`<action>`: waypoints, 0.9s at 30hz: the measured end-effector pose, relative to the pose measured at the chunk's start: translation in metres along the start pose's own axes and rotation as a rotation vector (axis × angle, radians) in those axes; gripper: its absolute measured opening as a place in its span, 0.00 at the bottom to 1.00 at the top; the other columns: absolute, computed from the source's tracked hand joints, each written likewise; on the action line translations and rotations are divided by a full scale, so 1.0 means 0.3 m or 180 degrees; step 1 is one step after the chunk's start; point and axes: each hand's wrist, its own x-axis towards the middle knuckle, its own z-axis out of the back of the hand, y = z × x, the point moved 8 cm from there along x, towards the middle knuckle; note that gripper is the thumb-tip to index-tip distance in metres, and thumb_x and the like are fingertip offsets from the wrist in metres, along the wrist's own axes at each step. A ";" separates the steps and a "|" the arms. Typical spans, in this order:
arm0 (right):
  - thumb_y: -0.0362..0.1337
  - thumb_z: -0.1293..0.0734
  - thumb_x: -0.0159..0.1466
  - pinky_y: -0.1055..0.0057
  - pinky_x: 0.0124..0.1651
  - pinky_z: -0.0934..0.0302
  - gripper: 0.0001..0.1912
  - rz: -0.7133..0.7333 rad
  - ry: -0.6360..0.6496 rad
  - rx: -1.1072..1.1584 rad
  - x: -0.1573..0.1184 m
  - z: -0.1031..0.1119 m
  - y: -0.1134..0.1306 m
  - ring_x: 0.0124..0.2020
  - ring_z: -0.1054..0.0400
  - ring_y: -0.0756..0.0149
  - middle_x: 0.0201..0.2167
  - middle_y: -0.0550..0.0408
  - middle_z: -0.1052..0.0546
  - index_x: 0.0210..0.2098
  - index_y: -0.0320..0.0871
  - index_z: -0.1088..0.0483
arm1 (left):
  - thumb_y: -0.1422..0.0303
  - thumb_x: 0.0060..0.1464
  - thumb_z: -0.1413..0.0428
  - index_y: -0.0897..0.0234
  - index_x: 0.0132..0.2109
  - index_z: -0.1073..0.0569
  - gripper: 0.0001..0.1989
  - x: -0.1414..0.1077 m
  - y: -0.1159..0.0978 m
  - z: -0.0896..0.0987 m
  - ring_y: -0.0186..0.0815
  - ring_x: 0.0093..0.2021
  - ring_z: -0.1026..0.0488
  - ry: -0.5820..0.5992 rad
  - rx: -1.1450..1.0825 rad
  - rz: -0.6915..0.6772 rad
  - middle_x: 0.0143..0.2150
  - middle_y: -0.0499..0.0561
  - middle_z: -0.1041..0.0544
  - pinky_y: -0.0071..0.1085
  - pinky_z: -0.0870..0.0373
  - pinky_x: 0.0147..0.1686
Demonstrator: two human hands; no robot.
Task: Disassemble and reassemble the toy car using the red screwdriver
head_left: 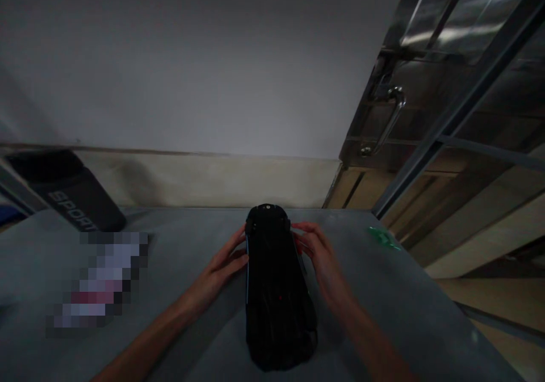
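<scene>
A dark toy car [279, 291] is in the middle of the head view, its black underside facing me and its wheels showing at the corners. My left hand [227, 260] grips its left side near the far end, with the thumb and fingers against the edge. On the opposite side, my right hand [313, 248] has its fingers curled against the far right part of the car. A bit of red shows beside the right fingers. Whether the near end of the car rests on the table is hard to tell in the dim light.
The grey table [187, 246] meets a white wall [191, 87]. A dark bottle marked SPORT [74, 192] stands at the left, behind a blurred-out flat item [104, 280]. Green plastic [384, 238] lies near the right edge. A metal door with a handle [389, 121] is beyond a grey frame bar [451, 121].
</scene>
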 end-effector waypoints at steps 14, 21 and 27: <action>0.53 0.26 0.63 0.52 0.73 0.36 0.14 -0.0123 0.0611 -0.0554 0.284 -0.160 0.041 0.67 0.24 0.46 0.53 0.54 0.11 0.42 0.55 0.15 | 0.49 0.66 0.27 0.22 0.82 0.30 0.42 -0.015 0.023 -0.017 0.58 0.92 0.48 0.0025 -0.0215 0.0077 0.91 0.36 0.38 0.57 0.43 0.88; 0.55 0.23 0.58 0.56 0.55 0.26 0.16 -0.0786 0.0954 -0.0292 0.290 -0.224 0.037 0.46 0.19 0.48 0.38 0.52 0.11 0.36 0.50 0.15 | 0.48 0.63 0.26 0.24 0.77 0.22 0.37 0.003 0.058 -0.003 0.58 0.93 0.50 0.0027 -0.0212 -0.0045 0.90 0.34 0.36 0.56 0.45 0.89; 0.52 0.30 0.59 0.60 0.51 0.25 0.18 -0.0914 0.1102 -0.0210 0.287 -0.208 0.081 0.45 0.18 0.50 0.40 0.47 0.10 0.37 0.48 0.14 | 0.47 0.67 0.27 0.26 0.78 0.22 0.35 -0.005 0.013 -0.022 0.59 0.93 0.49 0.0061 -0.0043 -0.0244 0.91 0.37 0.37 0.56 0.47 0.90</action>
